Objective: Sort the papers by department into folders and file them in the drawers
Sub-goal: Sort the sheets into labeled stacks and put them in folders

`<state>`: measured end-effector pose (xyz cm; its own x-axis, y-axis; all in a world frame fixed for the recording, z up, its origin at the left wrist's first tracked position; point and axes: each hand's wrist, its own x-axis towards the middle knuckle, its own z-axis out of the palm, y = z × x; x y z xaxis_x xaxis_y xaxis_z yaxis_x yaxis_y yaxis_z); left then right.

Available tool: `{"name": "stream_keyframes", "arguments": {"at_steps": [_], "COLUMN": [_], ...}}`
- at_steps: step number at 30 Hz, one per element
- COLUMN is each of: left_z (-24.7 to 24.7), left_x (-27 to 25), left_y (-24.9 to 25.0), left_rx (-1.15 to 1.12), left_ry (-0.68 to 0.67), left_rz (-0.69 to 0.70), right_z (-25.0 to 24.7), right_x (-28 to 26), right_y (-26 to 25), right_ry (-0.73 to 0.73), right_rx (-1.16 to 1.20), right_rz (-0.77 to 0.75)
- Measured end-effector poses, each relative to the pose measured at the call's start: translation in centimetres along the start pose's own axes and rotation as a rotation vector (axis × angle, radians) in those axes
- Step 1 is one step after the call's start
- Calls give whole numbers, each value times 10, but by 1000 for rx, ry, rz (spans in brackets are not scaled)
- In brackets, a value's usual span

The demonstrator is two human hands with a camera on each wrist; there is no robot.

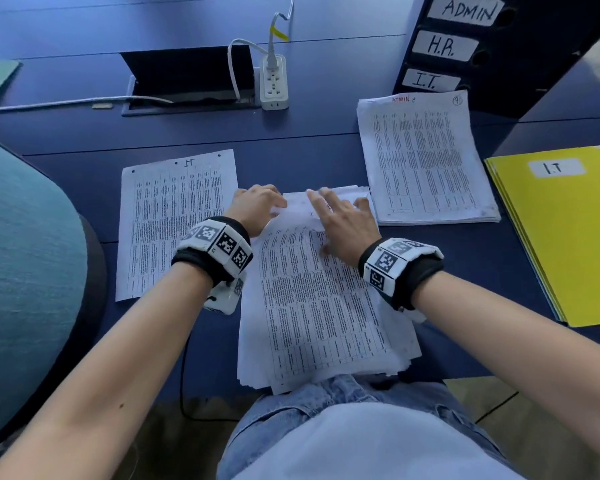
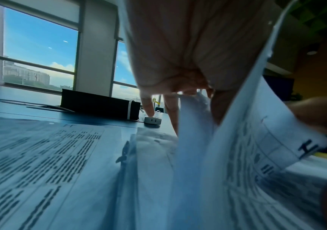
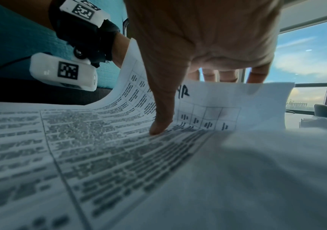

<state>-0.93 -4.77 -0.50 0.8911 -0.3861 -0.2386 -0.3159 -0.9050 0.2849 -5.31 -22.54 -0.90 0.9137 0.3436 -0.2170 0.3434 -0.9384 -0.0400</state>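
A thick stack of printed papers lies in front of me on the blue table. Both hands work at its far edge. My left hand pinches the raised far-left edge of the upper sheets. My right hand curls the top sheet, marked HR, upward: the thumb presses its face and the fingers sit behind its top edge. A single sheet marked IT lies to the left. A pile marked ADMIN lies at the right.
Yellow folders, the top one labelled I.T, lie at the right edge. Dark file drawers labelled ADMIN, H.R. and I.T. stand at the back right. A power strip with cables and an open cable hatch sit behind. A teal chair is left.
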Motion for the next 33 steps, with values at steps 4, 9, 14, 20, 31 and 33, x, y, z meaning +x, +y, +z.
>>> {"name": "stream_keyframes", "arguments": {"at_steps": [4,9,14,20,31,33], "left_z": [-1,2,8,5,-17,-19], "left_x": [-3,-2,3,1,2,0], "left_y": [-1,3,0,0,1,0], "left_rx": [-177,-337,-149,-245,-653,-639], "left_ry": [-53,-101,-53,53,-105,-134], "left_rz": [38,-137,-157,-194,-308,-307], "right_z": [-5,-6,-2,-3,-7,-8], "right_x": [-6,-23,-31,-21,-6,-7], "right_y": [-3,-7,-7,-6,-4,-5], "right_ry": [12,76,-7,-11,3,20], "right_rx": [-129,-179,-86,41,74,60], "right_rz": [-44,-158,-229,-196,-165,-181]}}
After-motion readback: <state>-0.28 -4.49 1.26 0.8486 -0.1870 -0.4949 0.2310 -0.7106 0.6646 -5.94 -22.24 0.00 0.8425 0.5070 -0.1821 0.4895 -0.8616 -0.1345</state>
